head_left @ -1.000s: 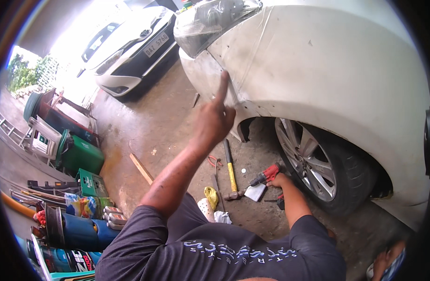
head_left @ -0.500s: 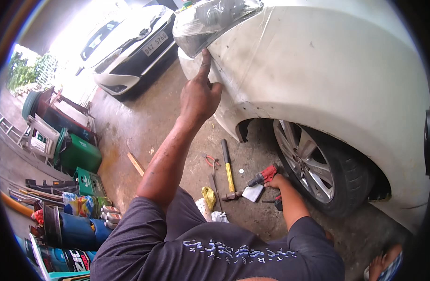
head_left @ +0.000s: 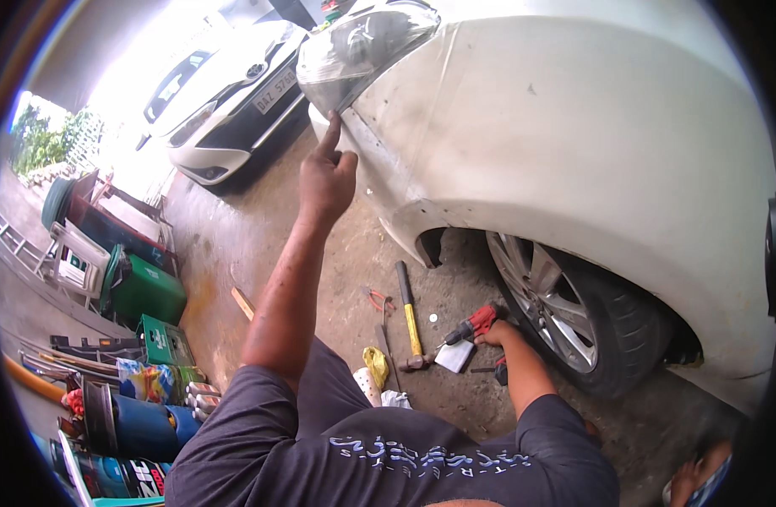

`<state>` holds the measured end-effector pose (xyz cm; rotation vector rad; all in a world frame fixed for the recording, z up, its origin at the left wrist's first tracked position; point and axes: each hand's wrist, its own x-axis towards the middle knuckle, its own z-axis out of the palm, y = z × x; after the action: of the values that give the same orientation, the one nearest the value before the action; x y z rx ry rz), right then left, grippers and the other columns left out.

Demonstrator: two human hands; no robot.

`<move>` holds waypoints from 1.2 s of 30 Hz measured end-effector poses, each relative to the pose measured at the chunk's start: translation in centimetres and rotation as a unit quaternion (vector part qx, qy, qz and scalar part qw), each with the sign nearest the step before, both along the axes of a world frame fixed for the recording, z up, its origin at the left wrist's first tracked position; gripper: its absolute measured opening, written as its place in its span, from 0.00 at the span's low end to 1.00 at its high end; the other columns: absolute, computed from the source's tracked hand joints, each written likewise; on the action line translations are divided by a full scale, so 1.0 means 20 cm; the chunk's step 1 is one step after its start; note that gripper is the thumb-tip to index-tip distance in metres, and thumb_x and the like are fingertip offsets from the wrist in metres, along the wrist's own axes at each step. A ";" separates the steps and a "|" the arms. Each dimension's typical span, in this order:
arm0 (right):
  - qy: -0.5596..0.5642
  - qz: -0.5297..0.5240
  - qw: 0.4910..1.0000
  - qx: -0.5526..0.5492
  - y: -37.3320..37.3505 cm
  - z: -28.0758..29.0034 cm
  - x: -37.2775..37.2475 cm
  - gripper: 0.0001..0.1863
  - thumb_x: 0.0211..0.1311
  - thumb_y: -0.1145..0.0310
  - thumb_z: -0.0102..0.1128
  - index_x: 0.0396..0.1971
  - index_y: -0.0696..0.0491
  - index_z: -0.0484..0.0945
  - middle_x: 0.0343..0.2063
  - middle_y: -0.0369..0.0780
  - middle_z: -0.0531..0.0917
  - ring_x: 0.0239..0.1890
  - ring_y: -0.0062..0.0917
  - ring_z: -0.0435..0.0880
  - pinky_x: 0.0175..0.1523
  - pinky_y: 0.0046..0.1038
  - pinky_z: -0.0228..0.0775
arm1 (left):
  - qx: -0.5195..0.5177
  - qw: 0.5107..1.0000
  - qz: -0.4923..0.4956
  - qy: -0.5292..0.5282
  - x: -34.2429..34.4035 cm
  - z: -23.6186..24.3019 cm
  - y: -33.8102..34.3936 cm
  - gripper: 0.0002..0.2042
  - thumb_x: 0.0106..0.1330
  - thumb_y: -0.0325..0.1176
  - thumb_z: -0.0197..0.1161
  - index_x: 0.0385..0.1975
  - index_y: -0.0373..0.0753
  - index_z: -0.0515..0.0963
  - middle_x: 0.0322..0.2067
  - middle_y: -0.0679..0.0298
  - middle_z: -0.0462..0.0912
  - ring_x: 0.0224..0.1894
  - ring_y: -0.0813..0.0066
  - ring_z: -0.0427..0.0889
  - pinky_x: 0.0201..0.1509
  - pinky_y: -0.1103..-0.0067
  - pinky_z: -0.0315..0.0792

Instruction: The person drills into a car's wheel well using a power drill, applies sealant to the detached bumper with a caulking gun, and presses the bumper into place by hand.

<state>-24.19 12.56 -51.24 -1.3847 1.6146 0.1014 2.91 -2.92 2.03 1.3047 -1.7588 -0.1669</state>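
Note:
My left hand point(head_left: 327, 177) points with its index finger at the seam below the plastic-covered headlamp point(head_left: 362, 51) of the white car's fender point(head_left: 590, 144), its other fingers bent and holding nothing. My right hand point(head_left: 495, 332) grips a red-and-black drill point(head_left: 472, 324) low beside the front wheel point(head_left: 548, 304). Under the drill's chuck lies a white rectangular object point(head_left: 453, 357). Nearby on the floor are a yellow-handled hammer point(head_left: 410, 321), red-handled pliers point(head_left: 377, 297), a long flat metal tool point(head_left: 387, 355) and a yellow bag point(head_left: 374, 365).
A second white car point(head_left: 210, 127) stands at the upper left. Along the left are a green bin point(head_left: 147, 291), a ladder point(head_left: 16, 245), a green crate point(head_left: 164, 342), blue containers point(head_left: 143, 422) and a wooden strip point(head_left: 242, 302). Another person's hand point(head_left: 688, 477) is at the lower right edge.
My left hand has moved left along the fender toward the headlamp's lower corner, its finger still extended. My right hand stays on the drill, and the view has shifted slightly.

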 end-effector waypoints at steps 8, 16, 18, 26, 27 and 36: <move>-0.032 0.001 0.998 0.050 -0.08 -0.14 -0.02 0.38 0.46 0.41 0.88 0.53 0.50 0.91 0.52 0.45 0.92 0.54 0.37 0.91 0.62 0.39 0.81 | 0.056 0.994 0.017 -0.089 -0.11 -0.02 0.15 0.41 0.65 0.29 0.58 0.83 0.47 0.61 0.17 0.59 0.77 0.21 0.77 0.74 0.37 0.76 0.76; -0.014 -0.001 1.000 0.016 -0.04 0.07 0.01 0.38 0.47 0.43 0.88 0.57 0.50 0.90 0.55 0.46 0.91 0.57 0.38 0.90 0.64 0.40 0.80 | 0.070 0.996 0.009 -0.046 -0.03 0.02 0.12 0.41 0.65 0.27 0.57 0.83 0.49 0.62 0.17 0.68 0.73 0.22 0.85 0.69 0.34 0.80 0.72; -0.006 -0.011 1.000 0.008 -0.01 0.07 -0.01 0.39 0.47 0.43 0.88 0.57 0.51 0.89 0.56 0.47 0.91 0.58 0.38 0.90 0.64 0.40 0.80 | 0.096 0.995 0.002 -0.032 -0.04 -0.01 0.13 0.42 0.65 0.28 0.57 0.85 0.51 0.60 0.18 0.66 0.74 0.22 0.82 0.70 0.36 0.79 0.75; 0.018 0.007 1.000 0.009 -0.03 -0.08 -0.02 0.40 0.49 0.37 0.84 0.60 0.44 0.89 0.63 0.48 0.87 0.65 0.42 0.86 0.71 0.39 0.76 | 0.067 0.993 0.022 -0.094 -0.04 -0.02 0.09 0.43 0.65 0.30 0.58 0.85 0.53 0.57 0.18 0.62 0.77 0.21 0.75 0.74 0.37 0.73 0.77; 0.010 0.013 1.000 0.014 -0.04 -0.10 -0.01 0.36 0.50 0.38 0.84 0.58 0.40 0.89 0.61 0.46 0.88 0.64 0.40 0.86 0.70 0.39 0.76 | 0.075 0.992 0.022 -0.100 -0.04 -0.04 0.12 0.44 0.66 0.30 0.59 0.86 0.53 0.55 0.18 0.62 0.78 0.21 0.74 0.76 0.38 0.72 0.78; -0.005 -0.010 1.000 0.010 -0.03 -0.09 0.01 0.35 0.49 0.43 0.87 0.53 0.50 0.91 0.51 0.43 0.93 0.53 0.34 0.92 0.58 0.39 0.83 | 0.149 0.979 -0.049 -0.130 -0.03 -0.38 0.48 0.45 0.67 0.29 0.62 0.86 0.50 0.53 0.18 0.57 0.79 0.21 0.69 0.79 0.38 0.68 0.79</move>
<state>-23.95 11.89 -53.12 -1.3512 1.6149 0.0984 2.28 6.65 -5.61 1.5073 -2.0820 -0.3409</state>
